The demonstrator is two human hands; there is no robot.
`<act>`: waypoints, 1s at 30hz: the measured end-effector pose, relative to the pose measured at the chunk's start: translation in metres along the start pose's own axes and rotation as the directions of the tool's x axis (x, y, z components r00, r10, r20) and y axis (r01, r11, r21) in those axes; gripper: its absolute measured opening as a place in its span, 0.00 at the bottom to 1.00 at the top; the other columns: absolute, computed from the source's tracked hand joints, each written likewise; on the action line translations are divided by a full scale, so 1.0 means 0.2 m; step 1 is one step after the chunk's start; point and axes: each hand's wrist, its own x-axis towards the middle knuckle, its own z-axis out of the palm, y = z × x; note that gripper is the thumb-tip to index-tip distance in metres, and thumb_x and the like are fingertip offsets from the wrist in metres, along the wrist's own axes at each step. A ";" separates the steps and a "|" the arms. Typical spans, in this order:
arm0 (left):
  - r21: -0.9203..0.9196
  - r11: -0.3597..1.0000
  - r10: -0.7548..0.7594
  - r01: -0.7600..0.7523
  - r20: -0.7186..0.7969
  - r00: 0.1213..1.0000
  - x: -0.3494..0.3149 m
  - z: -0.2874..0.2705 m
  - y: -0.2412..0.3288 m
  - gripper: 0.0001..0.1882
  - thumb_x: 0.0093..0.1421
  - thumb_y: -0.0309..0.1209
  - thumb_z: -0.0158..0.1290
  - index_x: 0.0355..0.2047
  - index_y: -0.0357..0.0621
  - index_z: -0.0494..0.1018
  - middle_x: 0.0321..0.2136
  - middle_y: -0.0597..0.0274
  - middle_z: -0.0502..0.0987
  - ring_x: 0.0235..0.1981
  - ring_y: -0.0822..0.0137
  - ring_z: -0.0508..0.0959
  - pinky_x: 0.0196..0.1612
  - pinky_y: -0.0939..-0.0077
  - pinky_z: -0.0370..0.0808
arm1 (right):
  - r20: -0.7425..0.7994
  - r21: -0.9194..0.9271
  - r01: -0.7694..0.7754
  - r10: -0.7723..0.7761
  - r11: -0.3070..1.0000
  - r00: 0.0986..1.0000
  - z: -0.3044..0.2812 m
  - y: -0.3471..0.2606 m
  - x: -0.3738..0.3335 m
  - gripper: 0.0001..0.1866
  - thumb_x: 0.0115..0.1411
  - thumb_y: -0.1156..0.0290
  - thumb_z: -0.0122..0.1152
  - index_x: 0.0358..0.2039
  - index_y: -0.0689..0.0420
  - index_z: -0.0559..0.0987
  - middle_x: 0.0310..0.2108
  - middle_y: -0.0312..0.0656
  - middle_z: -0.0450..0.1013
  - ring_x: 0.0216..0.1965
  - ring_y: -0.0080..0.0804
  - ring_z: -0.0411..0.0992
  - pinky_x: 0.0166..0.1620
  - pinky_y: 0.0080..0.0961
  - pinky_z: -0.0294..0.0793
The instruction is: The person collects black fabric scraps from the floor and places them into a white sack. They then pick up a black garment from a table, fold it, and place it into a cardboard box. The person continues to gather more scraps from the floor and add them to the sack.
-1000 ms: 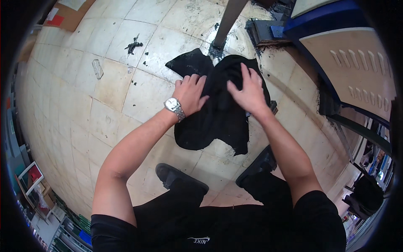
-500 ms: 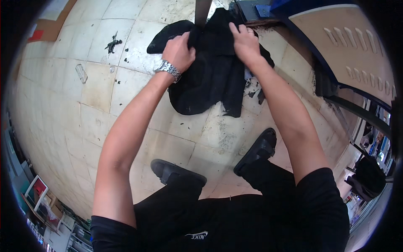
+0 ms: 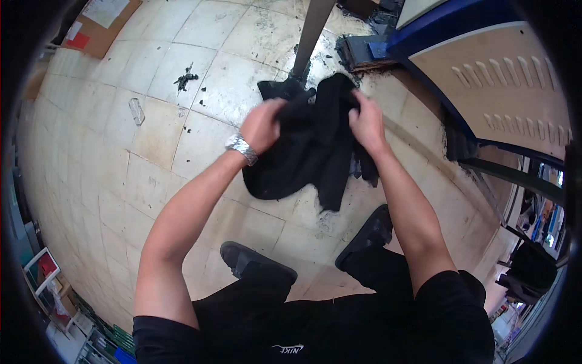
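Note:
A black garment [image 3: 309,151] hangs bunched in front of me over the tiled floor [image 3: 151,145]. My left hand [image 3: 262,124], with a silver wristwatch [image 3: 242,148] on the wrist, grips its upper left part. My right hand [image 3: 365,121] grips the upper right part, fingers curled into the cloth. The lower folds droop toward my black shoes [image 3: 257,261].
A grey post [image 3: 312,33] rises from the stained floor just beyond the garment. A blue-framed beige locker door [image 3: 497,79] lies at the right. A small clear item [image 3: 137,111] and dark debris [image 3: 185,77] lie on the tiles at left. Shelves and boxes line the lower left.
Both hands went from pressing the garment on the floor to gripping and lifting it, and they have drawn closer together, bunching the cloth.

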 end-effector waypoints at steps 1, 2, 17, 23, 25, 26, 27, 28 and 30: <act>0.028 0.999 -0.032 0.035 -0.102 0.994 0.01 -0.05 -0.02 0.22 0.52 0.19 0.50 0.49 0.40 0.75 0.44 0.43 0.79 0.48 0.43 0.78 0.52 0.56 0.75 | -0.049 -0.033 0.033 -0.035 0.999 0.998 -0.01 -0.07 0.06 0.28 0.55 0.78 0.56 0.58 0.55 0.74 0.45 0.58 0.72 0.47 0.60 0.72 0.54 0.47 0.72; 0.054 0.996 -0.054 0.066 -0.201 0.978 0.04 -0.08 -0.04 0.22 0.53 0.20 0.50 0.50 0.39 0.74 0.44 0.42 0.79 0.47 0.43 0.78 0.52 0.56 0.76 | -0.043 -0.113 0.043 -0.048 0.993 0.998 0.01 -0.10 0.15 0.27 0.56 0.77 0.56 0.59 0.55 0.73 0.46 0.57 0.71 0.47 0.60 0.72 0.53 0.47 0.73; 0.308 0.948 0.028 -0.084 0.181 0.983 0.07 0.15 -0.04 0.25 0.48 0.21 0.54 0.48 0.52 0.77 0.41 0.60 0.77 0.43 0.52 0.75 0.45 0.55 0.72 | 0.310 -0.169 0.414 -0.351 0.894 0.884 0.36 0.01 0.05 0.25 0.63 0.69 0.50 0.61 0.61 0.68 0.53 0.57 0.71 0.55 0.62 0.68 0.55 0.48 0.71; -0.140 0.983 0.126 -0.121 0.025 0.992 -0.19 -0.19 0.00 0.26 0.46 0.14 0.50 0.49 0.40 0.74 0.44 0.50 0.77 0.49 0.48 0.76 0.55 0.59 0.73 | 0.356 0.411 0.327 -0.480 0.851 0.802 -0.01 -0.23 0.02 0.16 0.57 0.77 0.59 0.46 0.64 0.76 0.46 0.55 0.70 0.49 0.57 0.69 0.54 0.38 0.69; -0.214 0.974 0.056 -0.069 -0.069 0.996 -0.26 -0.44 0.08 0.27 0.49 0.15 0.50 0.52 0.40 0.73 0.44 0.51 0.79 0.49 0.54 0.78 0.55 0.66 0.73 | 0.293 0.402 0.345 -0.476 0.848 0.829 -0.11 -0.36 0.03 0.18 0.51 0.84 0.52 0.45 0.68 0.73 0.43 0.54 0.69 0.48 0.55 0.70 0.54 0.35 0.69; -0.247 0.969 0.004 -0.031 -0.106 0.994 -0.30 -0.56 0.09 0.26 0.52 0.16 0.50 0.54 0.39 0.72 0.44 0.52 0.79 0.49 0.58 0.79 0.55 0.69 0.73 | 0.271 0.396 0.411 -0.532 0.821 0.802 -0.17 -0.49 0.05 0.20 0.49 0.85 0.51 0.46 0.69 0.72 0.45 0.55 0.69 0.50 0.55 0.70 0.55 0.35 0.69; -0.291 0.957 -0.062 0.013 -0.159 0.985 -0.35 -0.67 0.09 0.24 0.55 0.17 0.51 0.55 0.37 0.72 0.45 0.54 0.80 0.48 0.63 0.79 0.55 0.71 0.73 | 0.337 0.346 0.439 -0.546 0.829 0.767 -0.25 -0.66 0.08 0.22 0.50 0.84 0.52 0.48 0.68 0.73 0.47 0.56 0.69 0.51 0.55 0.69 0.56 0.34 0.68; -0.344 0.938 -0.117 0.040 -0.205 0.972 -0.39 -0.77 0.10 0.23 0.58 0.18 0.51 0.55 0.35 0.71 0.46 0.56 0.81 0.48 0.67 0.79 0.55 0.74 0.73 | 0.265 0.354 0.482 -0.581 0.801 0.770 -0.29 -0.79 0.08 0.23 0.50 0.83 0.52 0.50 0.68 0.73 0.47 0.56 0.69 0.51 0.56 0.70 0.56 0.34 0.69; -0.482 0.866 -0.257 0.130 -0.207 0.944 -0.43 -1.00 0.15 0.21 0.61 0.20 0.54 0.55 0.33 0.71 0.47 0.59 0.80 0.49 0.71 0.77 0.55 0.75 0.73 | 0.262 0.306 0.557 -0.630 0.772 0.731 -0.38 -1.06 0.14 0.23 0.52 0.81 0.52 0.51 0.67 0.74 0.45 0.55 0.70 0.49 0.55 0.71 0.54 0.35 0.70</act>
